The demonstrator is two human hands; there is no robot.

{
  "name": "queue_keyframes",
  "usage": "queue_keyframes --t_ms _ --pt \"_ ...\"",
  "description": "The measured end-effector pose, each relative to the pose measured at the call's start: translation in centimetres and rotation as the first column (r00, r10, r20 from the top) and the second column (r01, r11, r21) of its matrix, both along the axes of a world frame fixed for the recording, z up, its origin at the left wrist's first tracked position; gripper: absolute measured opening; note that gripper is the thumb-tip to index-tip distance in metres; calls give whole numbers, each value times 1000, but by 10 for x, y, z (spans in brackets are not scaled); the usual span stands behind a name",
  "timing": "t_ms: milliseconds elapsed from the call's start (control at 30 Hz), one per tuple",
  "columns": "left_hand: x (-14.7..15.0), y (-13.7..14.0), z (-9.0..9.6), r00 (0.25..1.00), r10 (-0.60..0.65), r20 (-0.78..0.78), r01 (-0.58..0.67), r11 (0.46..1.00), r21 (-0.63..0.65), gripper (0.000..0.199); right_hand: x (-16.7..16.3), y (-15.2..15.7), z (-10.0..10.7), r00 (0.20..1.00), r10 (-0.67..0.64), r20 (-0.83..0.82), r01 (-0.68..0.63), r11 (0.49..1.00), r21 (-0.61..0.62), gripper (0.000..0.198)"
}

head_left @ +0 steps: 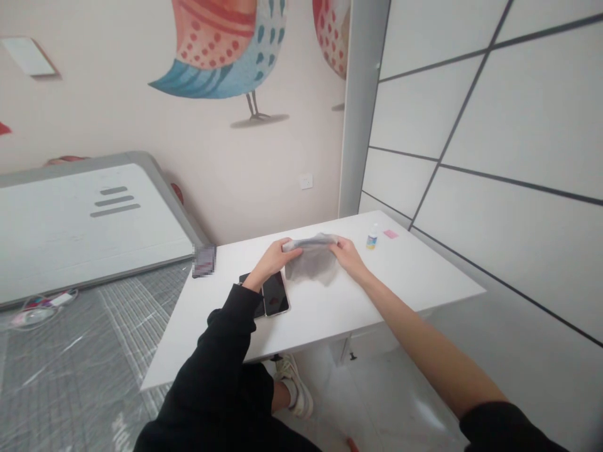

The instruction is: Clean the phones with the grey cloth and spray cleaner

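Together, left hand (274, 256) and right hand (347, 254) pinch one grey cloth (311, 262) above two phones (269, 295) and one bottle (372, 238).

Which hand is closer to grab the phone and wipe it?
Probably the left hand. It grips the grey cloth right above the phone. The right hand holds the cloth's far edge, nearer the small bottle.

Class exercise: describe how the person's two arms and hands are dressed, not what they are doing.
Both hands, the left hand and the right hand, are bare, without gloves. The left arm wears a black sleeve down to the wrist. The right black sleeve is pushed up, leaving the forearm bare.
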State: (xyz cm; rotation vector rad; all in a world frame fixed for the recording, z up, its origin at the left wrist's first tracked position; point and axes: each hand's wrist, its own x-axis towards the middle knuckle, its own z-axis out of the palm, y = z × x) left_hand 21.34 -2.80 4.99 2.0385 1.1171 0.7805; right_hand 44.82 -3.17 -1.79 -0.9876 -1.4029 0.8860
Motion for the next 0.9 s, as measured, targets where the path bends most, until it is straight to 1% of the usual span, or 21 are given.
queue_keyframes --t_ms 67,100,167,200,267,333,400,433,500,600,633,700,800,900 --pt "2 3 8 1000 27 9 -28 996 85 28 7 6 17 999 -1 46 -3 996 84 30" --pt "3 2 9 1000 22 10 -23 992 123 22 12 5 23 997 11 78 -20 992 122 32" --pt "1 -8 2 1000 -23 -10 24 984 175 9 24 -8 24 984 57 166 -85 983 166 37" --pt "-2 -15 -6 997 -60 -37 66 980 186 5 31 -19 20 971 91 221 -129 978 164 39" --pt "-11 -34 -26 981 -148 -124 168 971 172 7 45 -45 3 927 164 337 -214 970 118 45" --pt "-21 -50 -47 940 -248 -236 283 951 127 9 58 -69 -17 876 212 433 -260 964 55 49" --pt "-26 -61 -64 908 -274 -317 322 940 110 13 65 -81 -31 822 200 533 -255 966 31 54" --pt "-26 -63 -70 901 -257 -348 314 942 117 15 65 -80 -36 797 180 576 -243 970 33 56" --pt "-19 -65 -81 896 -184 -403 264 952 154 28 55 -69 -41 755 144 640 -225 973 47 58" --pt "0 -63 -98 869 -57 -491 186 958 218 55 24 -42 -48 709 153 689 -239 970 31 50" --pt "6 -62 -105 854 -25 -519 170 957 234 64 14 -34 -52 686 157 710 -241 970 18 48" --pt "15 -59 -116 825 11 -564 161 954 254 80 -1 -25 -61 645 152 749 -225 974 -4 52" --pt "19 -50 -125 799 7 -601 197 942 273 88 -7 -22 -75 623 101 775 -155 988 -3 59" --pt "19 -39 -124 795 -10 -606 240 923 300 90 3 -25 -79 649 19 761 -64 998 29 57"
